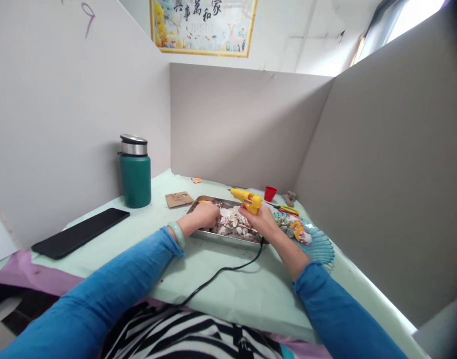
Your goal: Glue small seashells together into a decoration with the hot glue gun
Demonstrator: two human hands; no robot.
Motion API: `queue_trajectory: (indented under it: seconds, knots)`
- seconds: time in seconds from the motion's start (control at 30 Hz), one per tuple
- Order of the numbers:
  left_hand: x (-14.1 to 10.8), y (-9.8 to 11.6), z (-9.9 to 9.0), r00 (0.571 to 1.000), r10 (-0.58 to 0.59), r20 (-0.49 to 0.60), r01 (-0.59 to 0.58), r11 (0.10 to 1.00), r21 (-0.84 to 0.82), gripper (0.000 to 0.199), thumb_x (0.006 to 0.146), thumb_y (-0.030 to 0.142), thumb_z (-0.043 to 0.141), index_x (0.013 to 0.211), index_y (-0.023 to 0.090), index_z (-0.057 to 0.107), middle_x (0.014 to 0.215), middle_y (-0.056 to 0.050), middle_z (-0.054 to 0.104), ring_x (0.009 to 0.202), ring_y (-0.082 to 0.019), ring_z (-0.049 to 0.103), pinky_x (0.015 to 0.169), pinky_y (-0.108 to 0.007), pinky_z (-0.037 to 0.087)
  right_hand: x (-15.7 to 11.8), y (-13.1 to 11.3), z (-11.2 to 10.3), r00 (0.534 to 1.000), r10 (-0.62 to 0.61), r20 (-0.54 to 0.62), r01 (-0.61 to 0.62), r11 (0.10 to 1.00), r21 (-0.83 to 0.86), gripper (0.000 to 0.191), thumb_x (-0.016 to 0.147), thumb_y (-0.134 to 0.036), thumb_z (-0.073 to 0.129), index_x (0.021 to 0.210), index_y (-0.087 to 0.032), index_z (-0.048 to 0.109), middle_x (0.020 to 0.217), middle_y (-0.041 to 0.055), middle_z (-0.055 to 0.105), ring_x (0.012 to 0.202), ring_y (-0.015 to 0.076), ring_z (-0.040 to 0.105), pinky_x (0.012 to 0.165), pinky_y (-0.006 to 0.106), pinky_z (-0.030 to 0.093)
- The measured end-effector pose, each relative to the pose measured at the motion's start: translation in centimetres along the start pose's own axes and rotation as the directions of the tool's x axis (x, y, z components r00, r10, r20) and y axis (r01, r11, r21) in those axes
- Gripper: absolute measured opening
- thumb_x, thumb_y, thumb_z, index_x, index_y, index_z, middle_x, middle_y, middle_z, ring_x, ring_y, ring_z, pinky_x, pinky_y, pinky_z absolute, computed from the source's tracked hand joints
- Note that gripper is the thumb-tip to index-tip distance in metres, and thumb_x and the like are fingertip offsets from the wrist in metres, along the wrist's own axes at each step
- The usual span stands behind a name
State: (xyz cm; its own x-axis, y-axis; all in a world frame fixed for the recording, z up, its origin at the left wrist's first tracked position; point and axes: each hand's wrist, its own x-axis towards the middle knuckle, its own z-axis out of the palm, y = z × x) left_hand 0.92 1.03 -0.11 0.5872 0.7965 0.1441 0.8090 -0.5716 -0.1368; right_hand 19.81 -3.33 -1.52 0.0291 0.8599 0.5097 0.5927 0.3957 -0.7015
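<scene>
In my right hand [264, 222] is a yellow hot glue gun [246, 198], its nozzle pointing left above a metal tray [221, 239]. A black cord [228, 269] runs from the gun toward my body. My left hand [207, 215] reaches into the left part of the tray, fingers curled down among the shells [233, 222]. Whatever those fingers pinch is hidden behind the hand. White and brownish shells fill much of the tray. Right of my right hand lies a blue scalloped glass plate [321, 247] bearing shells and an orange-and-white decoration [300, 232].
A green bottle [135, 179] and a black flat slab [80, 232] stand at the left. Behind the tray are a brown board [179, 199], a red cup [270, 193] and scissors [286, 209]. Grey partitions [246, 124] enclose the table on three sides.
</scene>
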Motion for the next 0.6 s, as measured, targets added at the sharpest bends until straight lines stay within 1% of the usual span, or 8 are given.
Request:
queue_trajectory:
  seconds: [0.1,0.17,0.23,0.3,0.37,0.43,0.5,0.6]
  knots:
    - [0.1,-0.4,0.3,0.999,0.006,-0.031,-0.008,0.999,-0.049,0.023,0.072,0.021,0.050,0.079,0.013,0.070,0.079,-0.015,0.069,0.074,-0.023,0.064,0.066,-0.028,0.045,0.0,-0.1,0.0,1.000,-0.012,0.004,0.012,1.000,0.001,0.024,0.074,-0.040,0.057,0.079,-0.017,0.064,0.058,0.0016,0.056,0.067,0.0196,0.057,0.060,0.029,0.043]
    - [0.2,-0.8,0.4,0.995,-0.001,-0.101,-0.012,0.992,-0.127,0.024,0.074,0.023,0.048,0.078,0.014,0.069,0.078,-0.013,0.068,0.072,-0.022,0.063,0.065,-0.028,0.044,0.0,-0.2,-0.1,1.000,-0.012,0.005,0.012,1.000,0.003,0.023,0.074,-0.039,0.057,0.078,-0.017,0.064,0.057,0.0014,0.056,0.066,0.0193,0.056,0.058,0.028,0.042]
    - [0.4,-1.2,0.5,0.984,-0.010,-0.179,-0.037,0.965,-0.261,0.022,0.073,0.023,0.049,0.082,0.015,0.067,0.078,-0.010,0.068,0.072,-0.019,0.062,0.065,-0.025,0.044,0.0,-0.2,-0.1,1.000,-0.010,0.006,0.010,1.000,0.016,0.022,0.074,-0.039,0.058,0.077,-0.017,0.064,0.057,0.0011,0.055,0.064,0.0187,0.056,0.057,0.028,0.042]
    - [0.6,-1.3,0.6,0.977,0.022,-0.214,-0.115,0.894,-0.433,0.019,0.073,0.023,0.048,0.081,0.015,0.064,0.077,-0.007,0.068,0.069,-0.016,0.061,0.063,-0.023,0.043,0.0,-0.2,-0.1,1.000,-0.002,0.011,0.002,0.999,0.045,0.022,0.073,-0.039,0.059,0.077,-0.017,0.064,0.056,0.0008,0.054,0.061,0.0176,0.055,0.055,0.027,0.041]
    - [0.8,-1.2,0.7,0.978,0.067,-0.198,-0.177,0.771,-0.612,0.018,0.075,0.024,0.047,0.082,0.015,0.060,0.076,-0.004,0.069,0.065,-0.013,0.061,0.059,-0.021,0.043,0.0,0.0,0.0,1.000,0.010,0.030,-0.013,0.997,0.082,0.023,0.073,-0.039,0.060,0.077,-0.017,0.063,0.055,0.0003,0.054,0.055,0.0156,0.052,0.051,0.026,0.041]
    - [0.9,-0.9,0.8,0.978,0.102,-0.180,-0.203,0.645,-0.736,0.017,0.076,0.027,0.047,0.083,0.015,0.057,0.075,-0.004,0.069,0.062,-0.012,0.060,0.055,-0.020,0.043,0.0,0.1,0.1,0.998,0.026,0.058,-0.033,0.992,0.123,0.023,0.074,-0.040,0.059,0.078,-0.018,0.062,0.055,-0.0001,0.054,0.049,0.0129,0.049,0.047,0.025,0.039]
    - [0.9,-0.5,0.9,0.975,0.116,-0.190,-0.222,0.575,-0.787,0.016,0.076,0.028,0.049,0.082,0.015,0.056,0.073,-0.003,0.068,0.061,-0.011,0.060,0.054,-0.019,0.043,-0.1,0.1,0.2,0.995,0.041,0.087,-0.055,0.985,0.163,0.024,0.075,-0.042,0.058,0.079,-0.018,0.061,0.057,0.0001,0.056,0.044,0.0111,0.046,0.043,0.025,0.038]
    - [0.9,-0.1,0.9,0.973,0.100,-0.207,-0.228,0.525,-0.820,0.015,0.074,0.029,0.053,0.078,0.015,0.057,0.067,-0.001,0.065,0.058,-0.011,0.059,0.053,-0.019,0.044,-0.2,-0.3,0.2,0.991,0.075,0.112,-0.096,0.976,0.197,0.026,0.074,-0.043,0.059,0.080,-0.017,0.061,0.060,0.0013,0.058,0.042,0.0104,0.046,0.040,0.024,0.036]
